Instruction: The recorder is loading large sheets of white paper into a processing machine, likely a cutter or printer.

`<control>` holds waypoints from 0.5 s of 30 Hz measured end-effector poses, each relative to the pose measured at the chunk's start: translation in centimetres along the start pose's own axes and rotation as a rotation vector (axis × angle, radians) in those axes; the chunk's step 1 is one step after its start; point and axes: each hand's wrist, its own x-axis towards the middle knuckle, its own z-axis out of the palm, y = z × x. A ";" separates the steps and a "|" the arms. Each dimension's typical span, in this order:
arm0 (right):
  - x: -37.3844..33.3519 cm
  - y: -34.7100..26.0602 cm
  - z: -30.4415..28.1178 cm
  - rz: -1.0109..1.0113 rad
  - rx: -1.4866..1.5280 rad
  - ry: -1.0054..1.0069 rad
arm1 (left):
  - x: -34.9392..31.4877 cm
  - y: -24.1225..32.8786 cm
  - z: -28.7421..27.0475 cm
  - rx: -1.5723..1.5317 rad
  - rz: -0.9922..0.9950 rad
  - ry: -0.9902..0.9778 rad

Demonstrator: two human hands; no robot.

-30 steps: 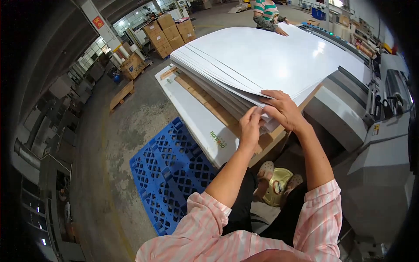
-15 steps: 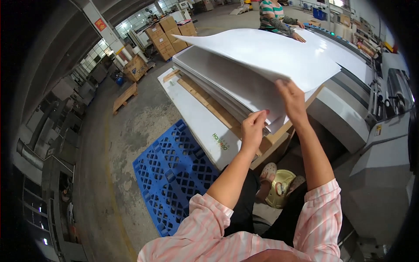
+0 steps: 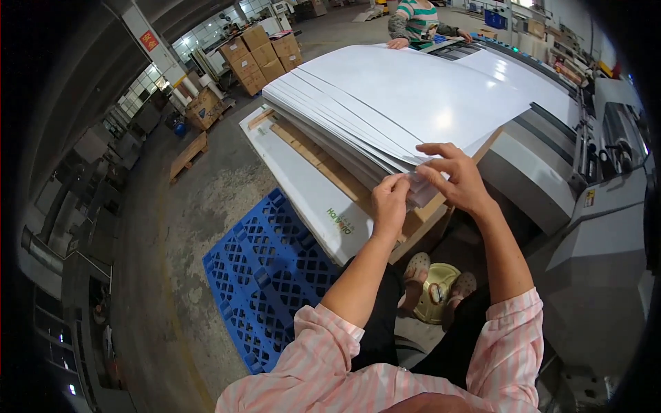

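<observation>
A stack of large glossy white sheets (image 3: pixel 385 89) lies in front of me, its near edges fanned slightly apart in layers. At the near corner my left hand (image 3: pixel 390 203) is closed, thumb and fingers pinching the sheet edges. My right hand (image 3: pixel 460 177) is just to the right at that same corner. Its fingers are spread and bent over the top sheet, with the fingertips at or just above the surface; whether they touch, I cannot tell.
Wooden boards and a white panel (image 3: pixel 289 175) lie beneath the stack. A blue plastic pallet (image 3: pixel 265 275) is on the floor at left. A grey machine (image 3: pixel 533 182) stands at right. Across the stack, a person in a striped top (image 3: pixel 416 20) has one hand at the far edge. Cardboard boxes (image 3: pixel 261 55) stand behind.
The top sheet, lifted and curled before, now lies flat on the stack. My right hand has come down and loosened from it. The other person's hand has moved left to the far edge.
</observation>
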 end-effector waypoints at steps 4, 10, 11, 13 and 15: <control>0.2 1.2 0.1 0.169 0.048 0.184 | 0.2 -0.3 0.1 0.077 0.011 0.050; 1.8 1.0 1.8 0.098 0.006 0.155 | 0.1 -0.2 0.1 0.065 0.022 0.051; 1.5 1.6 2.4 0.179 -0.194 -0.070 | 0.1 -0.1 0.2 0.068 0.021 0.051; 1.2 3.3 3.4 0.155 -0.193 -0.036 | 0.0 0.2 0.5 0.135 -0.020 0.049; 1.4 4.5 3.5 0.177 -0.173 -0.036 | 0.0 0.2 0.6 0.136 -0.026 0.048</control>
